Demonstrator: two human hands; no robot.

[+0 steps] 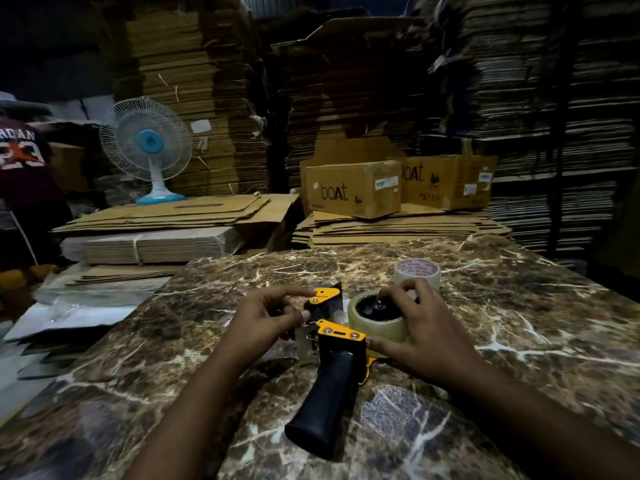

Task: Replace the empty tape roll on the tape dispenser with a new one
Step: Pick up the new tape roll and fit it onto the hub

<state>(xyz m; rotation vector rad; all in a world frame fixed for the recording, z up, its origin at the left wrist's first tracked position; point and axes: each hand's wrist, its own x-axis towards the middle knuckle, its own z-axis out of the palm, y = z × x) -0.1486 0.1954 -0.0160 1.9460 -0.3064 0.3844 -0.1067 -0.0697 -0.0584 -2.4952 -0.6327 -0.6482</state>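
A yellow and black tape dispenser (pixel 337 344) lies on its side on the marble table (pixel 519 341), its black handle pointing toward me. A clear tape roll (pixel 372 322) sits on the dispenser's hub. My right hand (pixel 419 327) rests on that roll, fingers over its top and thumb at its near side. My left hand (pixel 268 315) pinches the dispenser's front end by the yellow guard and metal plate. Behind the right hand stands a second roll (pixel 417 271) with a white core printed in red; whether it holds tape is unclear.
Flattened cardboard stacks (pixel 173 216) lie beyond the table, with two brown boxes (pixel 353 188) on the right pile. A white and blue desk fan (pixel 147 147) stands at the back left. A person in a dark shirt (pixel 24 161) stands at the far left. Tall cardboard stacks fill the background.
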